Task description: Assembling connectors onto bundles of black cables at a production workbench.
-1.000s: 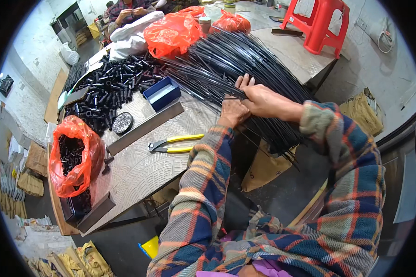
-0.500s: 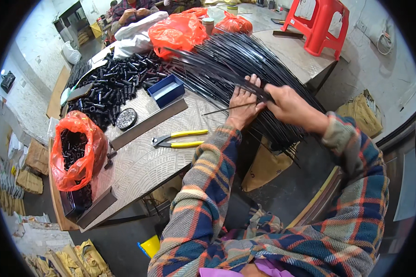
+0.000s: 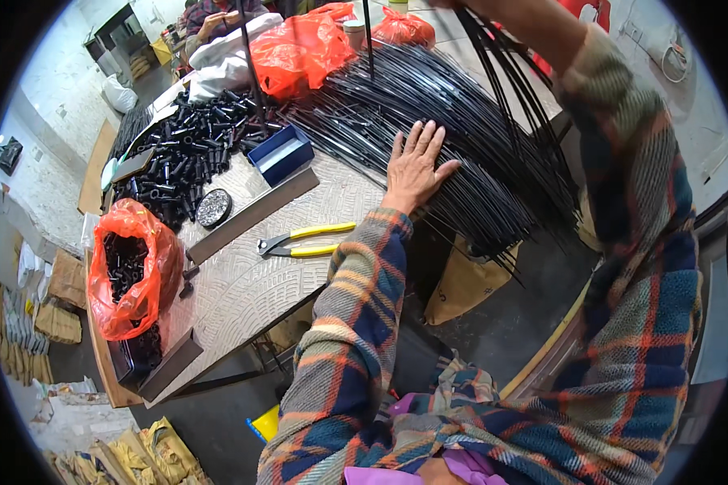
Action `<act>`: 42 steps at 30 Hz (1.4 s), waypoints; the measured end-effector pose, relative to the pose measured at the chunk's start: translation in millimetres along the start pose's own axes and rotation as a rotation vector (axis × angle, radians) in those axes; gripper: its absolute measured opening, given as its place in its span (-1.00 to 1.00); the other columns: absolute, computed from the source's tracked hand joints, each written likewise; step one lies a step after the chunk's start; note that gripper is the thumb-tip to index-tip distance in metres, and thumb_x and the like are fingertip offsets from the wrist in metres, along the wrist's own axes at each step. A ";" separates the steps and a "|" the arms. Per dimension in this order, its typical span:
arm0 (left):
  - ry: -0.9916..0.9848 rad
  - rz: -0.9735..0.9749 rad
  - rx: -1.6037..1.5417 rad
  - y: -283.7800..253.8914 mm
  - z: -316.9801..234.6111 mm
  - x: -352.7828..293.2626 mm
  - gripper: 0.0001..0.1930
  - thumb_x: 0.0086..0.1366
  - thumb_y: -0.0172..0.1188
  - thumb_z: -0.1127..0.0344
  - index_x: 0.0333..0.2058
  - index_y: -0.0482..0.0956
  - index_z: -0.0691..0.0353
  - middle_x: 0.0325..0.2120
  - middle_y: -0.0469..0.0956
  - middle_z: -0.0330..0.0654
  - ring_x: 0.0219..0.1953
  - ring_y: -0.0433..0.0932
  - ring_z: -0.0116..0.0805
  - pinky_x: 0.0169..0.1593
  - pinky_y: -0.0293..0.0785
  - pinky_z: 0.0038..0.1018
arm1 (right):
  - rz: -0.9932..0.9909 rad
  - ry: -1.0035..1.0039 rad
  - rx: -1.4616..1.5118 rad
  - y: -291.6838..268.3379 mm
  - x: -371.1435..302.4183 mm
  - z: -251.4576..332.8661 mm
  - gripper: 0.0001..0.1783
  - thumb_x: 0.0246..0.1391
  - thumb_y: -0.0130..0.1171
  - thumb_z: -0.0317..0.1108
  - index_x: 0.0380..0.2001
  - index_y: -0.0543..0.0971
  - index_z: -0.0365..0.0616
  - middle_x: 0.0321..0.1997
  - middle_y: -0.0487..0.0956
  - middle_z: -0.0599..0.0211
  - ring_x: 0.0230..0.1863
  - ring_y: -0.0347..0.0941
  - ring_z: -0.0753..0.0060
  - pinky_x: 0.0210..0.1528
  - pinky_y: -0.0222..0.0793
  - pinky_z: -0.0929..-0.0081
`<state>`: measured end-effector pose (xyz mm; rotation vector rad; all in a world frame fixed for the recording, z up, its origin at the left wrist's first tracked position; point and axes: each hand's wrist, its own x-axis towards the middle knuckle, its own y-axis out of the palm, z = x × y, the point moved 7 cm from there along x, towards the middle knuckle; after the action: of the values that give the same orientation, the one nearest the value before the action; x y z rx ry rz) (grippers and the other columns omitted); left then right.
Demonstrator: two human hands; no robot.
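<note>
A wide heap of long, thin black rods (image 3: 429, 97) lies across the table, its near ends jutting past the edge. Flat on the heap rests my left hand (image 3: 418, 168), its fingers apart, holding nothing. Raised to the top edge of the picture, my right hand (image 3: 497, 11) is partly cut off. From it a bunch of black rods (image 3: 510, 81) hangs down toward the heap's right side, gripped at the upper part. Two more dark rods stand nearly upright in front of the bags. Yellow-handled end-cutting pliers (image 3: 307, 240) lie left of my left hand.
Short black tubes (image 3: 194, 145) are piled at the left, near a blue box (image 3: 287, 155), a metal bar (image 3: 251, 217) and a round tin (image 3: 213, 208). A red bag (image 3: 166, 263) holds small black parts. Across the table are a co-worker's hands (image 3: 216, 24) and red bags (image 3: 307, 56).
My right hand has lifted up and away from beside my left hand, carrying a bunch of rods. My left hand now lies flat on the heap with its fingers spread.
</note>
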<state>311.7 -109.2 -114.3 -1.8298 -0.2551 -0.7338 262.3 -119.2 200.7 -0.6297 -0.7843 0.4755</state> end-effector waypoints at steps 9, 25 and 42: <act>0.091 -0.068 -0.040 -37.3 -23.5 -33.9 -0.38 0.23 -0.09 -0.03 0.06 0.23 0.43 0.12 0.19 0.09 0.20 0.11 -0.05 0.22 0.00 -0.24 | -0.446 -0.191 0.190 -23.0 47.1 1.2 -0.74 0.09 -0.03 -0.28 -0.56 0.41 -0.23 -0.71 0.40 0.34 -0.72 0.30 0.54 -0.72 0.20 0.53; 0.061 0.045 -0.430 -222.1 -104.1 -168.9 -0.81 0.12 0.19 0.28 -0.34 0.53 0.26 -0.41 0.56 -0.10 -0.45 0.56 -0.21 -0.36 0.49 -0.47 | -0.508 -0.139 0.208 144.2 -5.7 -90.0 -0.83 0.04 0.07 -0.33 -0.41 0.45 -0.24 -0.62 0.43 0.38 -0.57 0.36 0.49 -0.50 0.26 0.49; -0.641 -0.721 -1.611 -271.8 29.2 -60.5 -0.81 0.17 0.17 0.27 -0.46 0.50 0.29 -0.53 0.55 -0.11 -0.50 0.55 -0.34 -0.41 0.53 -0.44 | 0.192 -0.009 0.505 140.0 -122.0 26.4 -0.57 -0.09 0.16 -0.49 -0.13 0.26 -0.24 -0.46 0.47 0.34 -0.59 0.42 0.58 -0.60 0.35 0.61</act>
<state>137.8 31.5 54.1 -3.6012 -0.9708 -0.8693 143.9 -83.4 59.8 -0.2311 -0.5812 0.8204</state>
